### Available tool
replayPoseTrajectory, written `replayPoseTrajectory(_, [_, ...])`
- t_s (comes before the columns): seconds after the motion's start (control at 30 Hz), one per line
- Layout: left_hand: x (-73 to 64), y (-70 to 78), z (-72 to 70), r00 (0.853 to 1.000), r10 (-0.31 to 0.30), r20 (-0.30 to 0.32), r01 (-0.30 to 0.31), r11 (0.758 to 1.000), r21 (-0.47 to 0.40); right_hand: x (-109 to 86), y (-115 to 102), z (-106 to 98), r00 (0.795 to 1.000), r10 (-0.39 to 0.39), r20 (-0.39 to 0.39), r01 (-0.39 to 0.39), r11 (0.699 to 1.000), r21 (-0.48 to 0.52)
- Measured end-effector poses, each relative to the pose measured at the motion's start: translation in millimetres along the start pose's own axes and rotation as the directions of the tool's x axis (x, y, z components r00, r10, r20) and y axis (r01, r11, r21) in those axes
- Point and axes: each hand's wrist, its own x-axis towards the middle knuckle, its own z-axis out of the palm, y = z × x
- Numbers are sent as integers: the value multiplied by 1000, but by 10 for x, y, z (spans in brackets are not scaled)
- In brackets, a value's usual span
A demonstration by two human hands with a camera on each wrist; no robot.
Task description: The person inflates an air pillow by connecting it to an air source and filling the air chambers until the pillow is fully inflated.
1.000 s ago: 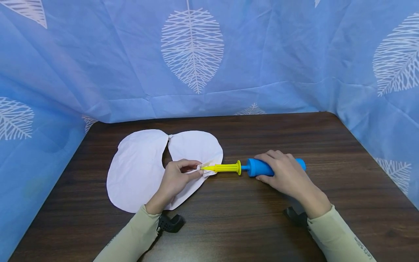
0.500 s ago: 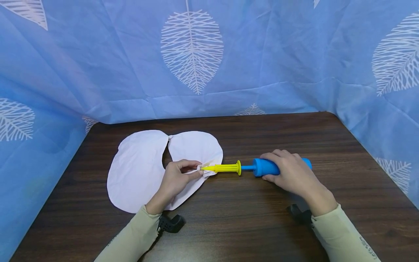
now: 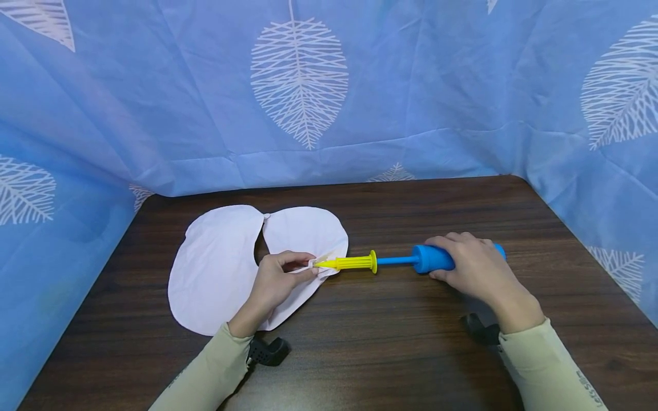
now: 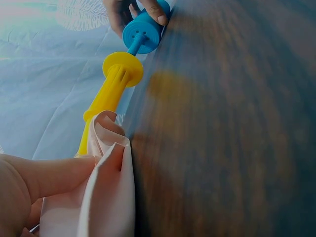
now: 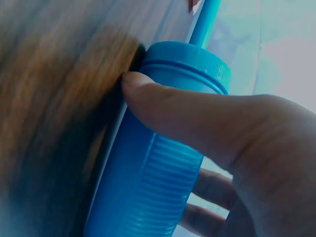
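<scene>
A hand air pump lies level over the table, its blue barrel (image 3: 432, 259) at the right and its yellow nozzle end (image 3: 354, 262) pointing left. My right hand (image 3: 475, 268) grips the barrel, thumb across its side in the right wrist view. Between barrel and yellow flange a length of blue rod (image 3: 398, 260) shows. With thumb and fingers my left hand (image 3: 277, 279) pinches the nozzle tip together with a fold of a flat, pale pink inflatable (image 3: 216, 268), seen bunched in the left wrist view. The very tip is hidden in that material and the fingers.
The dark wood-grain table (image 3: 390, 354) has a blue curtain (image 3: 437, 85) with white leaf prints behind it and at both sides. The two lobes of the inflatable spread flat across the left part of the table.
My right hand has moved right with the blue barrel, so more of the blue rod shows. The left hand, yellow nozzle end and pink inflatable stay nearly in place.
</scene>
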Motion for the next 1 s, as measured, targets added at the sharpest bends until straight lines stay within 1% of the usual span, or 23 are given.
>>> replayPoseTrajectory(0.37, [0,-20,-5,1000,-7,2,7,1000,-26,-42,155,-52,998,58,15,-58,998,-31])
replayPoseTrajectory(0.53, [1,-17,-6,1000,-8,2,8,1000,-25,-45,186,-59,997,76,16,-75,996,-41])
replayPoseTrajectory(0.73, [-8,-10,-4,1000,-4,4,4,1000,-31,-49,180,-61,997,78,26,-77,997,-32])
replayPoseTrajectory(1.0, [-14,-10,-14,1000,-14,-2,14,999,-34,-47,121,-42,999,38,11,-37,999,-30])
